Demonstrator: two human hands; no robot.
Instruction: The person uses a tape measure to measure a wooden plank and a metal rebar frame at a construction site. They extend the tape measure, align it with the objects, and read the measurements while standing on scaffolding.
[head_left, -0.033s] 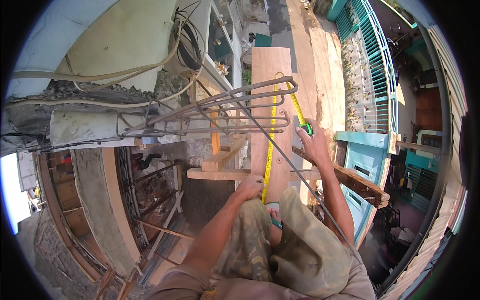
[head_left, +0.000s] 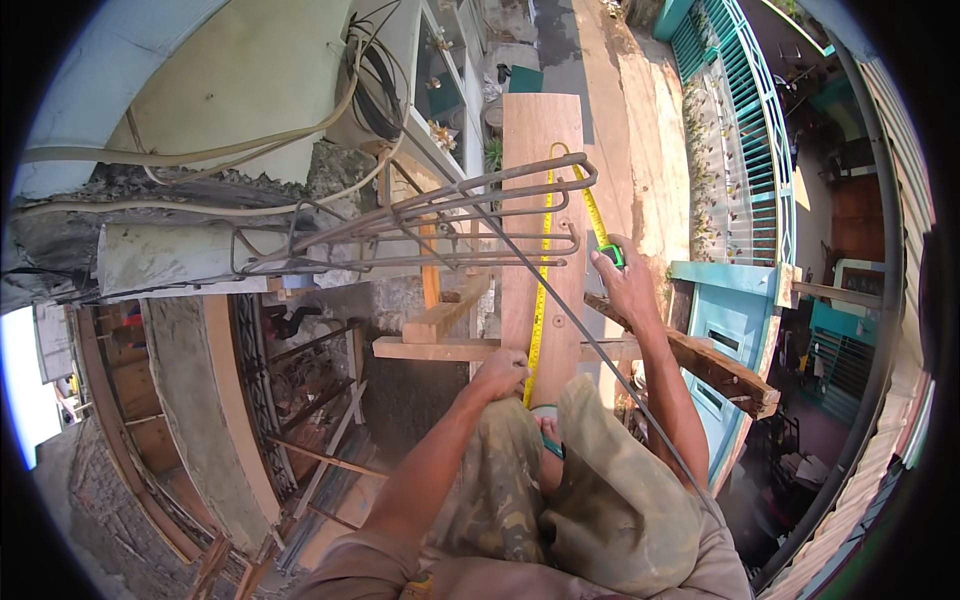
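Observation:
A yellow tape measure blade (head_left: 540, 305) runs along a long wooden plank (head_left: 530, 120) lying ahead of me. Near the plank's far part the blade bends over and comes back to its green and black case (head_left: 611, 257). My right hand (head_left: 632, 285) is closed around that case, just beyond the plank's right edge. Low on the plank, beside my knee, my left hand (head_left: 500, 377) has its fingers closed at the blade's near part; the fingertips are partly hidden. Bent steel reinforcing bars (head_left: 480, 185) reach in from the left over the plank and blade.
A thin dark rod (head_left: 600, 352) slants over the plank towards my right arm. Timber crosspieces (head_left: 440, 348) and a rough beam (head_left: 725, 372) lie under and beside the plank. Loose cables (head_left: 375, 90) hang at the left wall. The street lies far below, with a turquoise railing (head_left: 745, 90) at right.

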